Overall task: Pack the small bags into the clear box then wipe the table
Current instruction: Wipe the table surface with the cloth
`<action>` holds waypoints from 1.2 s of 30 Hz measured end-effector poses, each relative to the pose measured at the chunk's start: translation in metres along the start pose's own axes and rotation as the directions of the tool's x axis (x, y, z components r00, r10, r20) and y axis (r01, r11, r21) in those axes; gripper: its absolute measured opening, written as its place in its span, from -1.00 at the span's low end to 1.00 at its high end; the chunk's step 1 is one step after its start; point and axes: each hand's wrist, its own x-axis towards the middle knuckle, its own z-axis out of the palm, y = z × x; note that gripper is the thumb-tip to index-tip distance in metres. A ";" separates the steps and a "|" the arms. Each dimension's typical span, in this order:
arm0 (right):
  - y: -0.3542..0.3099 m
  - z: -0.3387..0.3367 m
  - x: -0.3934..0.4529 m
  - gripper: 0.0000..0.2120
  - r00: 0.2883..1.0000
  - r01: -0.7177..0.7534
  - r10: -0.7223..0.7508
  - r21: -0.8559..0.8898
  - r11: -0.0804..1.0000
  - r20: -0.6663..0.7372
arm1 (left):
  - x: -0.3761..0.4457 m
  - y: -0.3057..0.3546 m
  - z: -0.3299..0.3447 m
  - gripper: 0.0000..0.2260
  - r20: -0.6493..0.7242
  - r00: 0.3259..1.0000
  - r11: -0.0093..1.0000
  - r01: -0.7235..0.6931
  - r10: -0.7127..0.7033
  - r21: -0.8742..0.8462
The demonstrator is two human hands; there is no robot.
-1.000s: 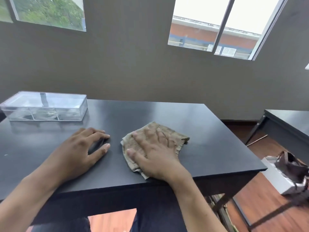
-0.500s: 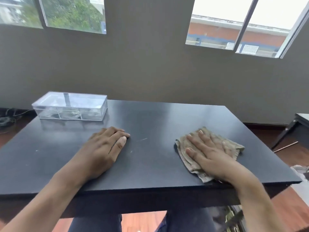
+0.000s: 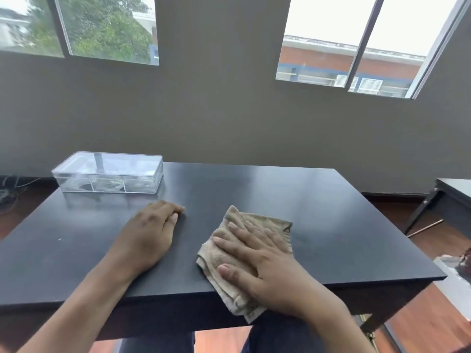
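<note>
A beige cloth point(image 3: 257, 225) lies folded on the black table point(image 3: 331, 225), its near end hanging over the front edge. My right hand point(image 3: 260, 266) presses flat on the cloth with fingers spread. My left hand point(image 3: 150, 233) rests palm down on the bare tabletop to the left of the cloth, holding nothing. The clear box point(image 3: 109, 173) with its lid on stands at the table's far left corner; small items show faintly through its wall.
A grey wall with two windows runs behind the table. Another dark table point(image 3: 451, 200) stands to the right across a strip of wooden floor. A white object point(image 3: 456, 284) lies on the floor at the right.
My right hand slid the cloth to the right half a second ago, then back toward the middle and nearer the front edge. My left hand stayed flat on the table.
</note>
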 end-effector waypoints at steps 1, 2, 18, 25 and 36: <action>0.015 -0.008 -0.006 -0.45 0.999 -0.048 0.048 0.004 0.999 0.009 | 0.000 0.000 0.000 -0.76 -0.002 1.000 1.000 -0.004 0.004 0.004; 0.029 -0.015 -0.008 -0.46 0.994 -0.109 0.110 -0.010 0.994 0.013 | -0.001 0.000 0.000 -0.76 -0.002 1.000 1.000 -0.008 0.008 0.006; -0.009 0.012 0.054 -0.47 0.998 -0.036 0.030 -0.128 0.991 -0.052 | -0.003 -0.004 0.000 -0.75 0.021 0.998 0.998 -0.059 0.059 0.020; 0.082 -0.027 -0.030 -0.42 0.975 -0.216 0.209 -0.107 0.970 -0.072 | -0.003 -0.004 0.002 -0.79 0.031 0.996 0.996 -0.079 0.079 0.031; 0.063 -0.024 0.069 -0.39 0.945 -0.324 0.328 -0.137 0.936 0.007 | 0.035 0.024 0.019 -0.73 0.175 0.954 0.943 -0.274 0.242 0.189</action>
